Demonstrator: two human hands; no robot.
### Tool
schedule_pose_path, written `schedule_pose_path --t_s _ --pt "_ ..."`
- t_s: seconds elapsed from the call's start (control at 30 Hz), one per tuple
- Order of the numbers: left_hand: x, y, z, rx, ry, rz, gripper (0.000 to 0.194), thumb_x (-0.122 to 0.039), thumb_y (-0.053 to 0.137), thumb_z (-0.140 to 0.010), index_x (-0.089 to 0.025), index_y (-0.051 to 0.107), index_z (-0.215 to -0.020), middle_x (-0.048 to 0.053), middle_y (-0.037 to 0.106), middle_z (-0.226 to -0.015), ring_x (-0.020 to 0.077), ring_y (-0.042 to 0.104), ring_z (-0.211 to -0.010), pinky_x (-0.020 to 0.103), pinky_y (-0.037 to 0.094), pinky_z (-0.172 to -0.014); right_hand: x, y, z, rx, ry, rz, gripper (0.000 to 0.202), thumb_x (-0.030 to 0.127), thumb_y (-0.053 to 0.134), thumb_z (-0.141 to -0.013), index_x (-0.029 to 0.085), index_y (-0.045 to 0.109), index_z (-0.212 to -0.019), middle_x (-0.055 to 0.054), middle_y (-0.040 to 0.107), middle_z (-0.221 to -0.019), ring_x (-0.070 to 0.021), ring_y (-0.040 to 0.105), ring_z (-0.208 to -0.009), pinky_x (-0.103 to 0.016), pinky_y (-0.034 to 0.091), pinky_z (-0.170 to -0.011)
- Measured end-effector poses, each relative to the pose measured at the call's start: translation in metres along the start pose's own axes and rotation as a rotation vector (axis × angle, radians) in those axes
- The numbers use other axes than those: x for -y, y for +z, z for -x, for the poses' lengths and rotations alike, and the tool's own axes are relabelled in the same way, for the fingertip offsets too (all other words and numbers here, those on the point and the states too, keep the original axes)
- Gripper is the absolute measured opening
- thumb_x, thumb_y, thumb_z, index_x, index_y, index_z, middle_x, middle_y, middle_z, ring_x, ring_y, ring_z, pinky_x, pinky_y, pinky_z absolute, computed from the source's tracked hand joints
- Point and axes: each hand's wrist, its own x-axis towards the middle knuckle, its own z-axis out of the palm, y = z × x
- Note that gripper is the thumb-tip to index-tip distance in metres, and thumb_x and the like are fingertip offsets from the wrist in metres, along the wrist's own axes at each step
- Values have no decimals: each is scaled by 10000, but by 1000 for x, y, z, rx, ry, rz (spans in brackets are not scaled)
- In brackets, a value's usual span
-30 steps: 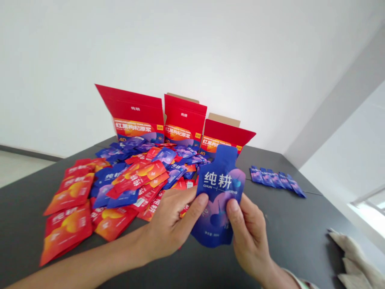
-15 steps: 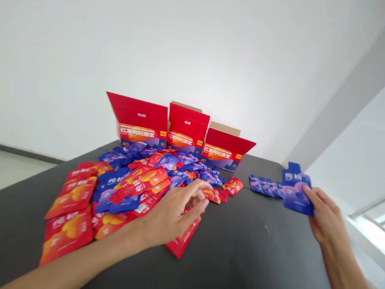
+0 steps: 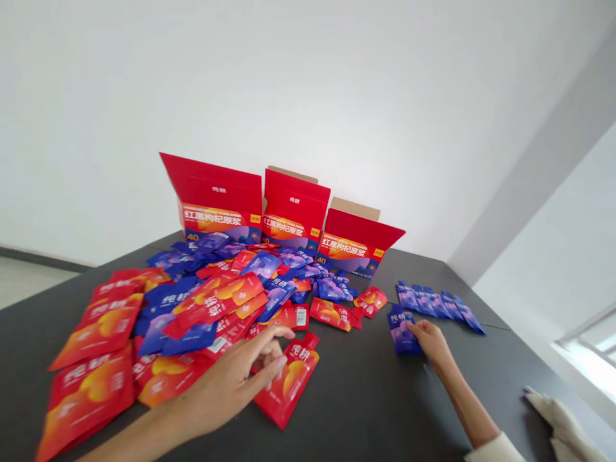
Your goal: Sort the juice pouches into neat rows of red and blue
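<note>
My right hand (image 3: 432,343) pinches the edge of a blue-purple pouch (image 3: 403,332) between thumb and fingers. That pouch is low over the dark table, just in front of a row of several overlapping blue pouches (image 3: 436,303); whether it touches the tabletop I cannot tell. My left hand (image 3: 253,375) is open, with loosely bent fingers and nothing held. It hovers beside a red-orange pouch (image 3: 293,378) and partly covers it. Left of and behind that hand spreads a mixed heap of red pouches (image 3: 219,298) and blue pouches (image 3: 176,295).
Three red cartons with raised lids, a left (image 3: 216,202), a middle (image 3: 293,212) and a right one (image 3: 356,247), stand behind the heap near the white wall (image 3: 308,83). Stacked red pouches (image 3: 91,391) lie at the near left. A pale cloth-like item (image 3: 561,420) rests at the table's right edge.
My right hand has moved left and down with the blue pouch, bringing it in front of the row, whose right end now shows. My left hand has shifted slightly left and nearer.
</note>
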Motion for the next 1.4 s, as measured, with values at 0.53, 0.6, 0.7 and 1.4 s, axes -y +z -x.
schedule_pose_path --t_s 0.53,0.6,0.7,1.4 --pt "4 0 3 -37 40 23 323 -432 420 -981 -259 491 -1245 -25 611 -815 166 613 -760 261 494 -727 -6 -10 -14 70 -96 -80 433 643 561 -701 214 519 -667 25 555 -594 -150 516 -566 -262 403 -562" --pt "5 1 3 -47 45 27 313 -432 422 -981 -263 493 -1235 -25 620 -811 165 615 -748 258 496 -713 -4 -17 -19 99 -119 -153 457 662 547 -716 206 536 -723 16 595 -659 -146 542 -600 -257 431 -586" --pt "8 2 1 -64 51 35 313 -428 413 -983 -266 494 -1238 -23 626 -799 168 620 -738 262 502 -710 -2 -26 -35 80 -126 -191 475 666 577 -694 193 551 -721 -1 610 -664 -152 554 -602 -262 440 -578" --pt "0 -7 1 -113 53 -63 308 -427 428 -970 -271 531 -1215 -12 685 -847 183 666 -777 271 503 -745 -15 2 -109 -155 -4 436 306 462 529 -800 177 638 -831 -160 715 -1023 -327 651 -1022 -377 464 -863"
